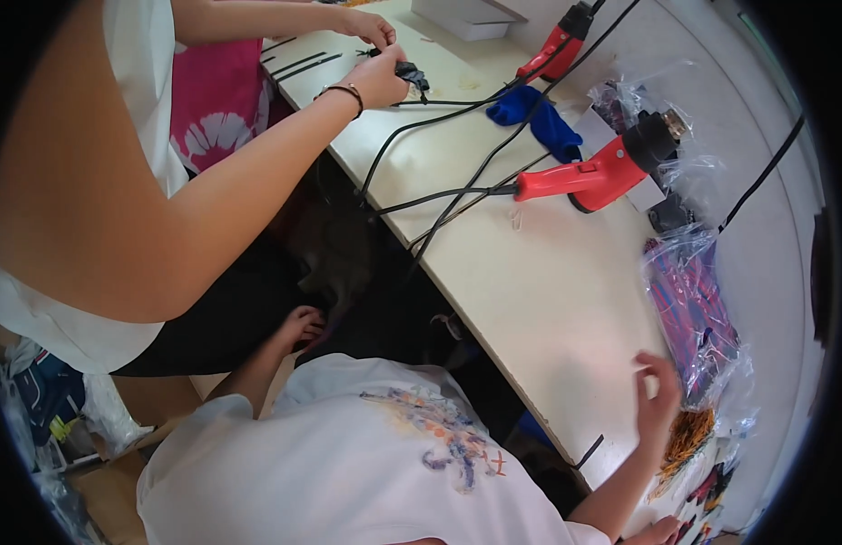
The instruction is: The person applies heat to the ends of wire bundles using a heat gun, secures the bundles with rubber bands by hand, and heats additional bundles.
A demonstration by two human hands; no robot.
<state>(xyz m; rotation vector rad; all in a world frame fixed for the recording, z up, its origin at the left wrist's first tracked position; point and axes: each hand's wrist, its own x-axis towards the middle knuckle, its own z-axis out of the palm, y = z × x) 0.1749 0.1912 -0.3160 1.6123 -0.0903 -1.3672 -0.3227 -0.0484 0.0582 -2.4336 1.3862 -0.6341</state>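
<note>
Near the middle right of the frame, the person's right hand point(657, 391) is slightly blurred, fingers bent, with a loose gap between thumb and finger. It hovers over or just beside the smooth, cream-coloured table point(530, 300). Nearest it lies plaid fabric point(689, 295) in blue and reddish-purple, under crinkled, glossy clear plastic point(734, 386); a stringy bundle of orange-brown cords point(689, 440) sits below. A thin, flat black strip point(589, 451) crosses the table edge at lower right. Left of centre, the left hand point(301, 327) curls beside dark, shadowed folds point(334, 263); I can't tell whether it grips anything. Toward the upper right rests a heat gun point(602, 173) of hard red and black plastic, near a soft, crumpled blue cloth point(534, 118). At upper centre, a co-worker's hands point(382, 80) pinch a ragged dark bundle point(412, 74).
</note>
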